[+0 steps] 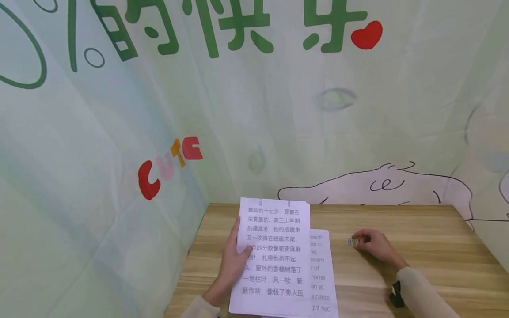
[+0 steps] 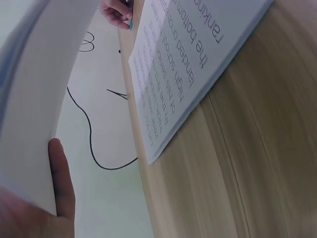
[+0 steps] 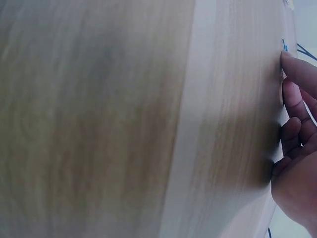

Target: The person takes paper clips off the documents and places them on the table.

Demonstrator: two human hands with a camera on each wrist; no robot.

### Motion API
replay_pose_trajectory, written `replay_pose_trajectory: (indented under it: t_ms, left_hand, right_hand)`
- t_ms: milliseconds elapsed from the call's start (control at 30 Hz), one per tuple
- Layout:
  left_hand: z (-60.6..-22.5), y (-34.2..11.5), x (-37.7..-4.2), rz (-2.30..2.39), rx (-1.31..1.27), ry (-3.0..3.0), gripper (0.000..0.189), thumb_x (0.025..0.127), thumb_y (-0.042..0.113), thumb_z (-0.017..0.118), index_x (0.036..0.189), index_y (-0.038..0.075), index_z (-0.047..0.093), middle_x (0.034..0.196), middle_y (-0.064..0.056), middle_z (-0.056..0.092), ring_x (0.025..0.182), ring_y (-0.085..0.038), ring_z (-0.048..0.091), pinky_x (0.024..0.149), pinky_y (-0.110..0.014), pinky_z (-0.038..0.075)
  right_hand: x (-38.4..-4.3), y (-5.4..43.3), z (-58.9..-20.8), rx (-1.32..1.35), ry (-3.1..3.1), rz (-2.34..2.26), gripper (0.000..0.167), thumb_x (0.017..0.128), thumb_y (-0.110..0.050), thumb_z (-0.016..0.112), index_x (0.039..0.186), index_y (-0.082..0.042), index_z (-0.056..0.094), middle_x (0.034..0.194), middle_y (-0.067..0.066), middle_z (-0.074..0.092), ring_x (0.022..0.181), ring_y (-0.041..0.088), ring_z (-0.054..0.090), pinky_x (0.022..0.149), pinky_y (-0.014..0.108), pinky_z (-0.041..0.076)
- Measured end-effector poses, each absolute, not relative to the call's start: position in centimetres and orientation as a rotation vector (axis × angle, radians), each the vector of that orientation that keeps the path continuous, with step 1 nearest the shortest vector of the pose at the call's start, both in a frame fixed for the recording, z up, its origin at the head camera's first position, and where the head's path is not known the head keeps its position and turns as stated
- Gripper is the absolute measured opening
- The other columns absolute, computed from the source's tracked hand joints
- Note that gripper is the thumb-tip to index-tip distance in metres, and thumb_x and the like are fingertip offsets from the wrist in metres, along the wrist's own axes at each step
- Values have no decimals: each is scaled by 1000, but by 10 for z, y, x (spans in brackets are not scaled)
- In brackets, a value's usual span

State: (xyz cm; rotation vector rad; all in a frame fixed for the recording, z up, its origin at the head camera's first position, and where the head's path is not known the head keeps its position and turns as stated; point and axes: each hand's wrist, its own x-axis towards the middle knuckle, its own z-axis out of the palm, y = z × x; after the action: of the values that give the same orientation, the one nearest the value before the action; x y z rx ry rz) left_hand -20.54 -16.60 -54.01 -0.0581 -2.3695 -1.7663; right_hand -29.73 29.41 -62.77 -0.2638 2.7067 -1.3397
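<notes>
My left hand [image 1: 231,263] grips a sheaf of white sheets with Chinese print [image 1: 274,265] by its left side, thumb across the front. Two paper clips [image 1: 289,203] sit on its top edge. The sheaf is raised above a second paper stack with English print [image 1: 324,274], which lies on the table and is partly covered in the head view. Right of the stacks, my right hand [image 1: 377,248] is down at the tabletop, its fingertips pinching at small coloured paper clips [image 1: 350,241]. A bit of blue clip [image 3: 285,45] shows beyond a fingertip in the right wrist view.
The wood-grain table [image 1: 433,247] ends against a pale printed cloth backdrop [image 1: 254,123], which also rises along the left side. A small black object [image 1: 396,296] shows beside the right sleeve [image 1: 421,291].
</notes>
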Motion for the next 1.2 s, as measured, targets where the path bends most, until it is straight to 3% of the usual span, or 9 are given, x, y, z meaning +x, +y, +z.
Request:
replay_pose_trajectory:
  t_ms: [200, 433, 633, 833, 1200]
  left_hand:
    - [-542, -155, -202, -1899, -91, -2312, 100, 90, -17, 58, 170, 29, 23, 172, -12, 33, 137, -39, 57, 95, -30, 61]
    - [-541, -140, -199, -1994, -103, -2283, 100, 91, -15, 60, 170, 34, 23, 163, -20, 45, 114, -35, 69, 81, -29, 64]
    - [-547, -126, -195, -2049, -96, -2268, 101, 89, -15, 60, 170, 31, 22, 165, -20, 43, 115, -33, 68, 83, -30, 64]
    - [-554, -117, -192, -2109, -93, -2250, 101, 88, -15, 60, 171, 27, 20, 158, -23, 49, 112, -32, 69, 84, -31, 65]
    - [-567, -103, -189, -2215, -89, -2251, 102, 90, -15, 61, 170, 35, 20, 161, -18, 47, 110, -28, 70, 84, -32, 65]
  right_hand:
    - [-298, 293, -625, -266, 2704, -1338, 26, 89, -7, 81, 112, 3, 74, 83, 2, 64, 75, 14, 55, 64, 23, 46]
    - [-298, 294, -625, -265, 2701, -1346, 25, 88, -6, 81, 111, 2, 74, 83, 3, 64, 75, 14, 55, 64, 23, 46]
    - [-296, 295, -625, -258, 2692, -1353, 26, 89, -6, 81, 112, 3, 74, 85, 4, 64, 76, 14, 55, 64, 23, 46]
    - [-297, 294, -627, -240, 2689, -1346, 26, 89, -6, 81, 112, 2, 74, 85, 4, 64, 77, 14, 56, 65, 23, 48]
    - [-297, 295, -625, -251, 2688, -1361, 27, 90, -10, 80, 114, 2, 75, 90, 6, 68, 81, 14, 57, 68, 24, 48]
